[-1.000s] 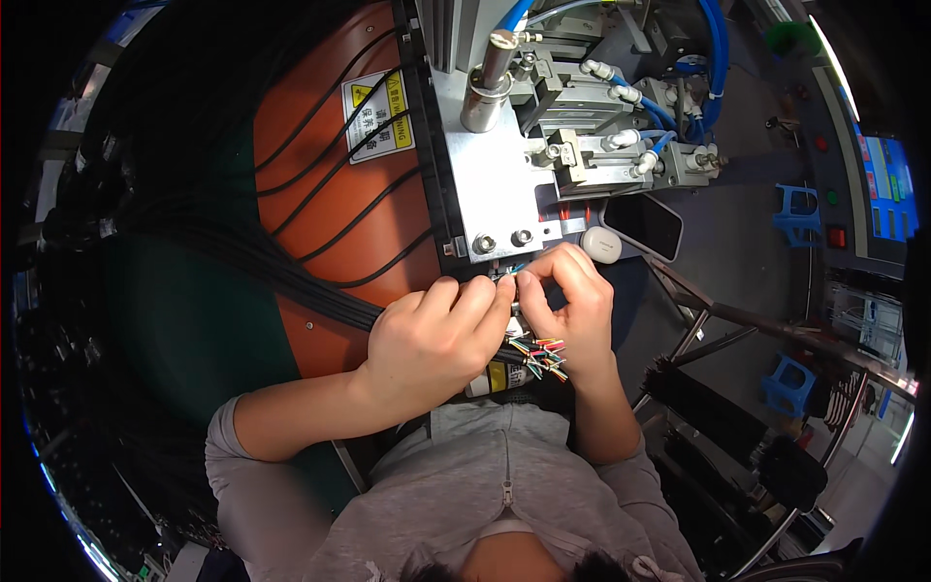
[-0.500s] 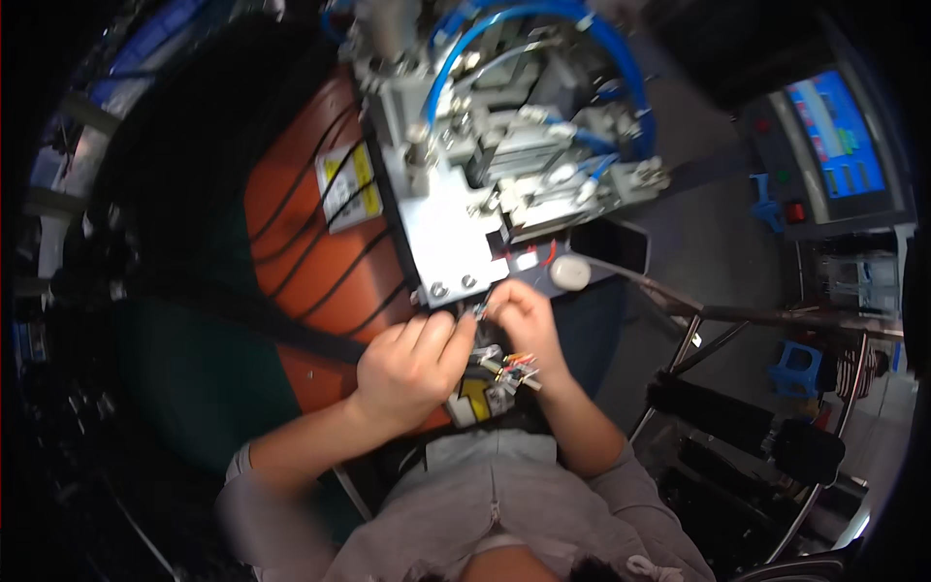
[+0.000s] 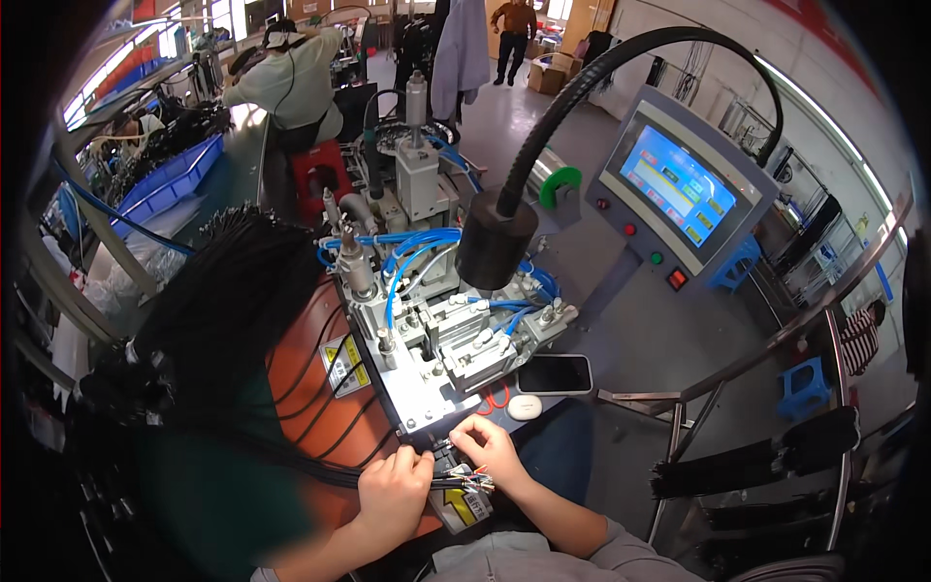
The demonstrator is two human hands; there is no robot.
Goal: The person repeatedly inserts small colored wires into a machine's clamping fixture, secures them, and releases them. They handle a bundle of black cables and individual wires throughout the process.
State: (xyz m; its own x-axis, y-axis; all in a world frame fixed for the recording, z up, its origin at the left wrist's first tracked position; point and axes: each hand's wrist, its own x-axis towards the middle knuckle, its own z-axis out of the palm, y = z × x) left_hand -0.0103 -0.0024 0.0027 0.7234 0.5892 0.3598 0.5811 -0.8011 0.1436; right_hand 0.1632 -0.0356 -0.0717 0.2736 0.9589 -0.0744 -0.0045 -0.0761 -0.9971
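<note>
Just in front of the machine's bright metal block, my left hand (image 3: 392, 493) is closed with its fingertips together on a black cable, mostly hidden by the fingers. My right hand (image 3: 491, 452) is close by on the right, thumb and forefinger pinched at the small end between the hands; what they grip is too small to make out. A bundle of black cables with stripped, coloured wire ends (image 3: 467, 478) lies beneath and between my hands, over a yellow-and-white label (image 3: 464, 506). The bench machine (image 3: 456, 339) with blue air tubes stands directly beyond.
A large heap of black cables (image 3: 233, 301) lies to the left, its strands crossing the orange surface (image 3: 315, 427). A phone (image 3: 554, 374) and a white rounded case (image 3: 525, 407) lie right of the machine. Beyond stands a touchscreen panel (image 3: 679, 184). A metal rail (image 3: 737, 373) runs at right.
My head view has lifted, bringing the room, the whole screen panel and other people into sight. Both hands stay together at the machine's front edge, the right still pinching.
</note>
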